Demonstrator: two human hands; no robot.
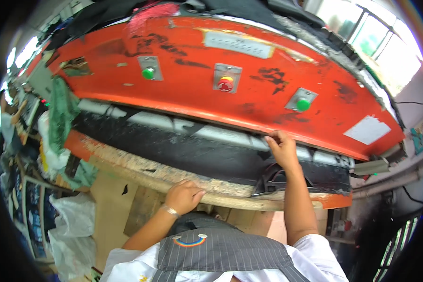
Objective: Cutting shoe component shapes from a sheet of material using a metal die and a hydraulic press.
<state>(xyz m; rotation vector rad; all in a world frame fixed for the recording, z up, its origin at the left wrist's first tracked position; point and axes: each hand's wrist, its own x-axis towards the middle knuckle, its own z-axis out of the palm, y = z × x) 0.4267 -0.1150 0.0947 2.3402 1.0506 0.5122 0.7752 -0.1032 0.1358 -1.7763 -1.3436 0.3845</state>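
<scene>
The right hand (pixel 282 149) lies flat, fingers together, on the soft, floppy black sheet (pixel 192 150); hold its edge. The left hand (pixel 184 196) is curled on the counter (pixel 141 167).

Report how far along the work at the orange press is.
Done: black sheet material lies spread on the worn cutting board. In hand: the right hand reaches under the orange press head above a black cutting die; the left hand rests at the board's edge. Left: no cut pieces are visible.
</scene>
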